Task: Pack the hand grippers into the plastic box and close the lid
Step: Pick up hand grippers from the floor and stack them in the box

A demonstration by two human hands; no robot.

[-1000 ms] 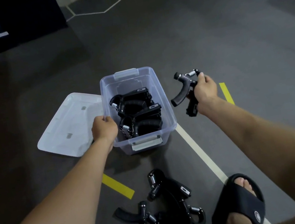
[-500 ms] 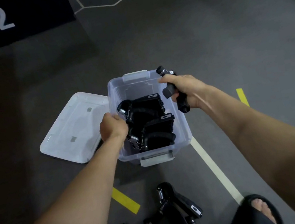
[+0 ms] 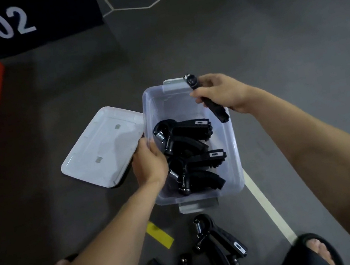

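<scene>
right hand [image 3: 225, 94] fingers curl round a gripper [image 3: 208, 99] over the box [image 3: 233, 145]; lower it into the far gap while the left hand [image 3: 149, 163] grips the rim.

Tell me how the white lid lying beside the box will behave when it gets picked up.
The lid looks like a thin, broad plastic sheet, so it is probably light and may flex if lifted by one corner. It lies flat on the floor with a shallow rim, so fingers likely need to hook an edge. Its smooth surface could be a little slippery.

Head view, looking steeply down, close
</scene>
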